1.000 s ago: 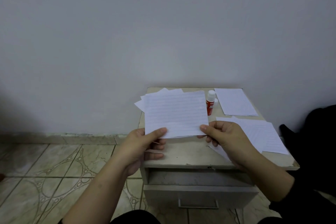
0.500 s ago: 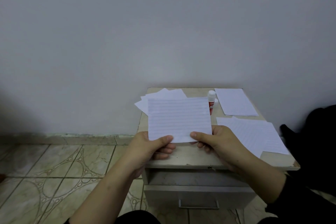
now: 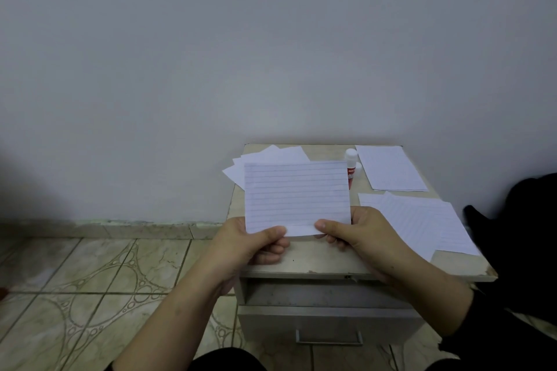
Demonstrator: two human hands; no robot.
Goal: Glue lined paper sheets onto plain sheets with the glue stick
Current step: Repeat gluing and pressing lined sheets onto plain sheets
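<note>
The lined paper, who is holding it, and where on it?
Both hands hold the lined paper by its bottom edge: the left hand pinches the lower left corner, the right hand the lower right part.

Small cabinet (image 3: 304, 265) bears paper stacks (image 3: 391, 167), seemingly uncapped glue stick (image 3: 351, 170).

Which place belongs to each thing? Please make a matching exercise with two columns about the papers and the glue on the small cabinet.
Things:
1. white lined paper sheet
2. red glue stick with white cap
3. neat stack of white sheets
4. loose pile of plain white sheets

Places:
A. back right corner of the beige cabinet top
B. back left corner
C. held up by both hands
D. standing upright at the back, middle

Pairs: 1-C, 2-D, 3-A, 4-B
</note>
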